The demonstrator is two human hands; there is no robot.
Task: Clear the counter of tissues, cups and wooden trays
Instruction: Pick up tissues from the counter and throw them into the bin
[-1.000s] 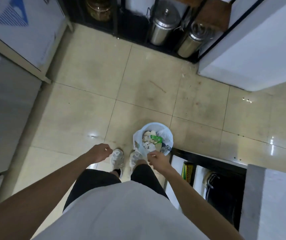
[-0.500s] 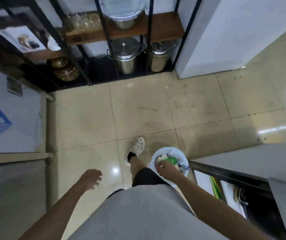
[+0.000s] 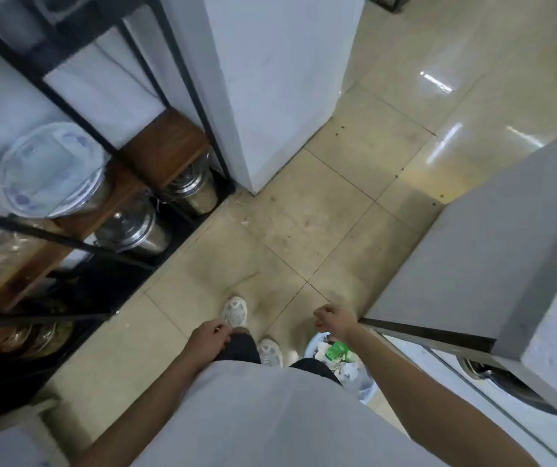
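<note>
A small white-lined bin [image 3: 366, 387] stands on the floor by my right leg, filled with crumpled tissues [image 3: 349, 369] and a green wrapper [image 3: 336, 349]. My right hand [image 3: 332, 321] hangs just above the bin's far edge, fingers curled, nothing in it. My left hand [image 3: 210, 339] is loosely closed beside my left thigh, also holding nothing. No cups or wooden trays show in this view.
A grey counter [image 3: 479, 251] juts in from the right, with a washer [image 3: 492, 375] under it. A white pillar [image 3: 270, 79] stands ahead. A black metal rack [image 3: 108, 153] on the left holds steel pots [image 3: 129, 230] and a lidded container [image 3: 48, 170]. Tiled floor [image 3: 304, 230] lies between.
My right hand has lifted off the bin's contents and closed. The view has swung right, so the rack now sits on the left and the counter fills the right.
</note>
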